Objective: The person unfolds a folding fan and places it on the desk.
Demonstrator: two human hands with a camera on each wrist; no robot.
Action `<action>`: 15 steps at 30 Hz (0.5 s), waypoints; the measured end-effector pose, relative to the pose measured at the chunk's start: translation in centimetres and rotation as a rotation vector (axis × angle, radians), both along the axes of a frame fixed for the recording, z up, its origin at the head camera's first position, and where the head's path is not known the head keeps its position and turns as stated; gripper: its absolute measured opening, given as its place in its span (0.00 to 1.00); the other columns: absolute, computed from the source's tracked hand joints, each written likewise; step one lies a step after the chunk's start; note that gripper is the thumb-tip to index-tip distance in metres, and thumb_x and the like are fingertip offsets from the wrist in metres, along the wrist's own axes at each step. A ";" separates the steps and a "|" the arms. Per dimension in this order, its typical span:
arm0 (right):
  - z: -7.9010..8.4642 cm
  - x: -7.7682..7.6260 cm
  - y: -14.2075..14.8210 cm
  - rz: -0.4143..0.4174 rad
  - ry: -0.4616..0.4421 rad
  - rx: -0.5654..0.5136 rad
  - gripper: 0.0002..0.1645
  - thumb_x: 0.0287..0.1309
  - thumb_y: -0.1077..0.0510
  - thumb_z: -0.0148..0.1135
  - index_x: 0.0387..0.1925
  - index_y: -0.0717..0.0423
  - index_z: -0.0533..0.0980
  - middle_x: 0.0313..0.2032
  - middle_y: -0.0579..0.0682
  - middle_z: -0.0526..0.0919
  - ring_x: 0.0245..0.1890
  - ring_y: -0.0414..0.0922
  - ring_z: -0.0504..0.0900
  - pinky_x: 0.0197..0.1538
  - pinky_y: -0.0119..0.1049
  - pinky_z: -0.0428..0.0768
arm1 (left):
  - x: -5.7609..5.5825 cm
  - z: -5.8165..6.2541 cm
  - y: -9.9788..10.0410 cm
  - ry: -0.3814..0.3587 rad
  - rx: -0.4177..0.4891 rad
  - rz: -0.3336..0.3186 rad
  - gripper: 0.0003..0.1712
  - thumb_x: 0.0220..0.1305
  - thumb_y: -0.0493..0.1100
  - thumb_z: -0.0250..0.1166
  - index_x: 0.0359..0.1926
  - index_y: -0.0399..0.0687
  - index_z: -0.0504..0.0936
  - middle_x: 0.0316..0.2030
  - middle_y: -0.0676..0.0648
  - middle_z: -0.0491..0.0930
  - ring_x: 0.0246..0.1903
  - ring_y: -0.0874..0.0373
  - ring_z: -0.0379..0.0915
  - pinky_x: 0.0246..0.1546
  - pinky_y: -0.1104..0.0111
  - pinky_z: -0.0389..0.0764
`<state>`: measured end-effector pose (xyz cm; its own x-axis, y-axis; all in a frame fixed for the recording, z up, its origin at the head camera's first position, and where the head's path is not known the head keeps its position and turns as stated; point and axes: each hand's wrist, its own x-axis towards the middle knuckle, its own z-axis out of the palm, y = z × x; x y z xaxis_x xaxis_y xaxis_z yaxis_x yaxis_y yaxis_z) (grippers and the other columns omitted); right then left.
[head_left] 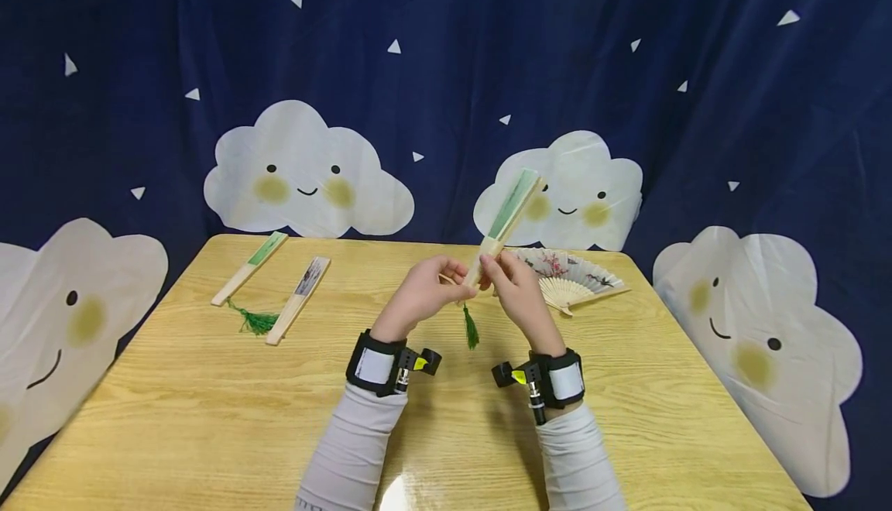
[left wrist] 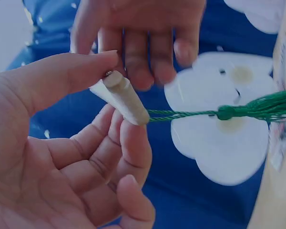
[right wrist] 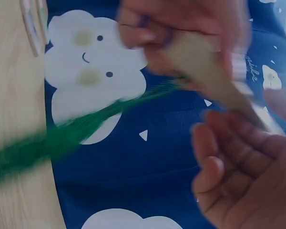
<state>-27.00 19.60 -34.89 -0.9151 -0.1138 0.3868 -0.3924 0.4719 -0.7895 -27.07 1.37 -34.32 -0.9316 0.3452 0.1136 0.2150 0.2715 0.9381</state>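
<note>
A folded hand fan (head_left: 512,205) with a green leaf and pale ribs is held up, tilted, over the back of the table. My left hand (head_left: 421,294) pinches its narrow lower end, thumb on one side and fingers on the other. From that end a green tassel (left wrist: 267,105) hangs on a looped cord. Higher up the ribs, my right hand (head_left: 523,298) holds the fan between thumb and fingers; its other fingers (right wrist: 212,171) are loosely bent. Behind the right hand lies a spread fan (head_left: 571,275) with a floral print, partly hidden by that hand.
At the table's back left lie a folded green fan (head_left: 251,267) and a folded fan with a grey print (head_left: 300,298). A green tassel (head_left: 256,321) lies between them. Behind the wooden table (head_left: 209,418) hangs a dark blue curtain (head_left: 446,23) with cloud faces.
</note>
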 end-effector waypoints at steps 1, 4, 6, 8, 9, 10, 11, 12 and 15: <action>0.1 0.1 -0.1 0.000 0.019 -0.023 0.20 0.73 0.49 0.49 0.34 0.61 0.76 0.29 0.60 0.81 0.27 0.41 0.76 0.30 0.29 0.72 | 0.2 0.2 0.2 0.000 0.011 -0.013 0.18 0.57 0.42 0.71 0.47 0.42 0.78 0.40 0.45 0.79 0.37 0.56 0.77 0.36 0.69 0.77; 0.5 0.8 -0.2 0.025 0.078 -0.089 0.18 0.73 0.53 0.50 0.33 0.63 0.75 0.27 0.60 0.79 0.25 0.38 0.74 0.30 0.29 0.70 | 0.8 0.9 0.3 0.015 0.036 -0.044 0.19 0.57 0.42 0.71 0.48 0.43 0.78 0.41 0.46 0.79 0.37 0.56 0.76 0.36 0.69 0.77; 0.8 1.2 -0.1 0.062 0.099 -0.126 0.17 0.73 0.55 0.50 0.33 0.65 0.75 0.26 0.57 0.78 0.25 0.38 0.74 0.31 0.30 0.70 | 1.0 1.2 0.1 0.028 0.056 -0.080 0.21 0.58 0.42 0.70 0.51 0.44 0.77 0.42 0.46 0.79 0.38 0.55 0.76 0.38 0.69 0.77; 1.1 1.5 0.1 0.106 0.096 -0.156 0.17 0.72 0.56 0.50 0.33 0.66 0.75 0.25 0.53 0.77 0.25 0.38 0.73 0.32 0.30 0.70 | 1.1 1.3 -0.1 0.035 0.089 -0.125 0.22 0.61 0.42 0.69 0.56 0.45 0.77 0.44 0.45 0.80 0.41 0.54 0.75 0.41 0.67 0.76; 1.2 1.6 0.2 0.124 0.092 -0.163 0.17 0.72 0.57 0.50 0.32 0.66 0.75 0.25 0.51 0.76 0.25 0.38 0.73 0.32 0.30 0.70 | 1.1 1.3 -0.2 0.032 0.114 -0.148 0.23 0.62 0.43 0.67 0.58 0.46 0.76 0.45 0.45 0.80 0.43 0.54 0.75 0.44 0.66 0.76; 1.3 1.7 0.3 0.144 0.079 -0.168 0.17 0.72 0.57 0.50 0.32 0.66 0.75 0.24 0.50 0.76 0.25 0.38 0.73 0.32 0.30 0.70 | 1.1 1.4 -0.3 0.024 0.140 -0.170 0.23 0.64 0.44 0.66 0.60 0.47 0.76 0.47 0.45 0.81 0.46 0.54 0.75 0.47 0.64 0.76; 1.3 1.7 0.4 0.161 0.069 -0.170 0.17 0.72 0.57 0.50 0.31 0.66 0.74 0.23 0.49 0.74 0.25 0.40 0.72 0.32 0.30 0.69 | 1.0 1.4 -0.4 0.012 0.163 -0.185 0.23 0.66 0.45 0.64 0.61 0.48 0.75 0.50 0.46 0.81 0.49 0.54 0.75 0.50 0.63 0.75; 1.4 1.7 0.5 0.176 0.054 -0.165 0.17 0.72 0.57 0.51 0.30 0.65 0.74 0.23 0.50 0.73 0.24 0.41 0.70 0.31 0.30 0.69 | 1.0 1.3 -0.5 -0.001 0.188 -0.197 0.23 0.68 0.47 0.62 0.62 0.49 0.75 0.52 0.47 0.80 0.52 0.55 0.74 0.53 0.62 0.73; 1.4 1.7 0.6 0.218 0.013 -0.138 0.17 0.72 0.56 0.51 0.28 0.64 0.73 0.22 0.54 0.70 0.24 0.47 0.68 0.31 0.31 0.69 | 0.7 1.2 -0.4 -0.050 0.261 -0.209 0.21 0.73 0.48 0.55 0.63 0.51 0.74 0.59 0.49 0.78 0.57 0.55 0.72 0.57 0.59 0.71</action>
